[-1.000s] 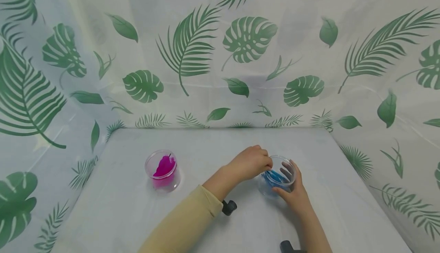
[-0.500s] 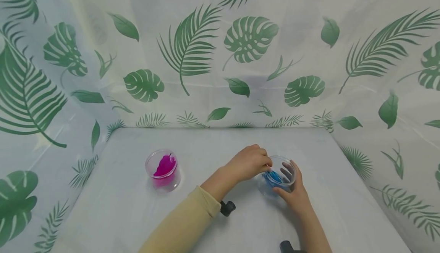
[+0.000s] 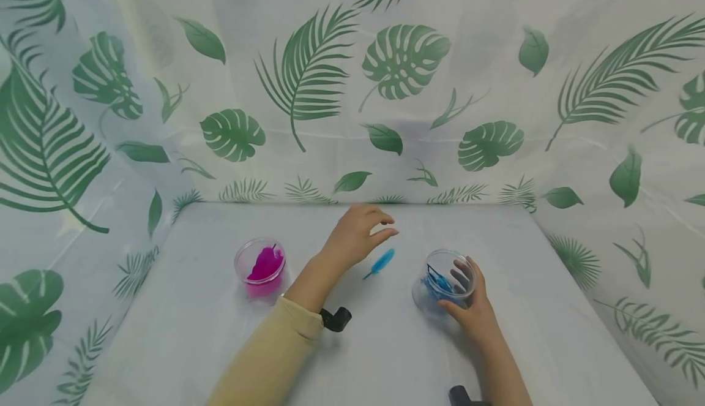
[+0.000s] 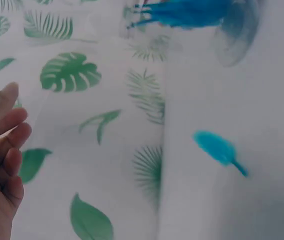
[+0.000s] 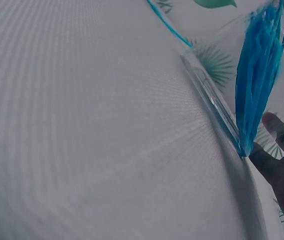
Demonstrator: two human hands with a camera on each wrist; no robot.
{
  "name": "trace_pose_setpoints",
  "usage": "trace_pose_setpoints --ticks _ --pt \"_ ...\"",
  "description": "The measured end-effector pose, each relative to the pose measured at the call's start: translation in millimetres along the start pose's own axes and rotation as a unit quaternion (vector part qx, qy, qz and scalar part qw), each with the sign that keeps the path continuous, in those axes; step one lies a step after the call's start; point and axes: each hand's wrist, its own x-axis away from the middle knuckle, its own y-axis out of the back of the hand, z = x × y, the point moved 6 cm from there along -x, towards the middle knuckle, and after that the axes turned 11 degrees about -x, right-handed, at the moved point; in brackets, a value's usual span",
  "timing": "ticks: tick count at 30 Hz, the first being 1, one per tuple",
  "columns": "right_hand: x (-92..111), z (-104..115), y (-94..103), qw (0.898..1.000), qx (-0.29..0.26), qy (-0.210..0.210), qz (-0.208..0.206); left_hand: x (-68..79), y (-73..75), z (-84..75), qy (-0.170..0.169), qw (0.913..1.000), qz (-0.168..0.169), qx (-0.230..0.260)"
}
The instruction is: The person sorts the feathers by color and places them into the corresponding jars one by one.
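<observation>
My right hand grips the right side of a clear plastic cup, thumb toward the near side and fingers behind it. Blue feathers stand bunched inside the cup; the right wrist view shows the blue feathers close up. A single blue feather is just below my left hand, left of the cup; whether it touches the table I cannot tell. Fingers and thumb of my left hand are spread apart, holding nothing. In the left wrist view the loose feather is blurred and apart from the left hand.
Another clear cup, with magenta feathers in it, stands on the left of the white table. A leaf-patterned sheet hangs behind the table and at its sides. Black wrist gear shows by the left wrist.
My left hand has moved left, out of the blue-feather cup, and its fingers have parted. One blue feather is now outside the cup. My right hand has stayed on the cup.
</observation>
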Motion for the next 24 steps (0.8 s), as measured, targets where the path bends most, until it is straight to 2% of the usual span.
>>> trace_pose_setpoints --ticks 3,5,8,12,16,24 --pt "0.6 -0.9 0.3 1.0 0.007 -0.005 0.0 12.3 -8.9 18.7 0.056 0.9979 0.018 0.027" --pt "0.8 -0.8 0.5 1.0 0.007 -0.006 0.0 23.2 -22.3 30.7 0.102 0.9928 0.047 0.043" --pt "1.0 0.7 0.6 1.0 0.002 -0.005 0.002 39.4 -45.7 43.9 0.143 0.9849 0.08 0.057" --pt "0.8 2.8 0.7 1.0 -0.005 -0.003 0.004 57.3 -74.5 51.9 0.157 0.9804 0.108 0.049" --pt "0.8 2.4 0.4 1.0 -0.003 -0.003 0.002 67.5 -97.3 53.6 0.166 0.9759 0.14 0.024" --pt "-0.3 -0.4 1.5 1.0 -0.003 -0.002 0.003 73.5 -115.5 48.0 0.159 0.9735 0.164 0.013"
